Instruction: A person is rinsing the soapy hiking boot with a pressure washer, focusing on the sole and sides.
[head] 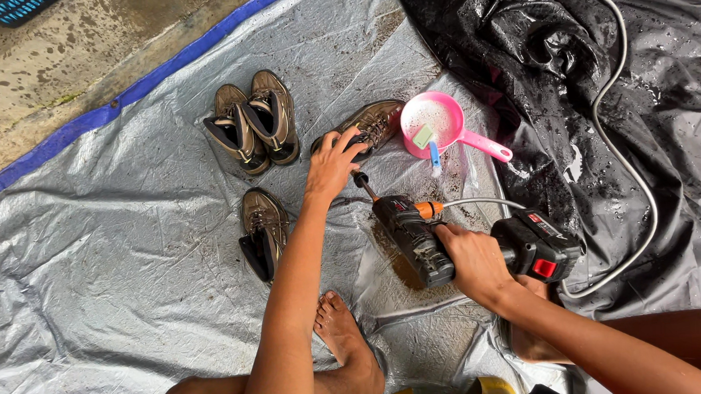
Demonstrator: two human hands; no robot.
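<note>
Left hand clasps brown boot | right hand grips black cordless sprayer beside it | boots: four, three left of left hand | pink scoop: one | held boot partly hidden.

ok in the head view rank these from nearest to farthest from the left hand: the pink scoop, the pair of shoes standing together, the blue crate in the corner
From the left hand, which rests on a brown shoe:
1. Pink scoop, just right of that shoe, a small brush lying in it.
2. Pair of shoes, standing to the hand's left on the grey tarp.
3. Blue crate, at the top left corner on the concrete.
</note>
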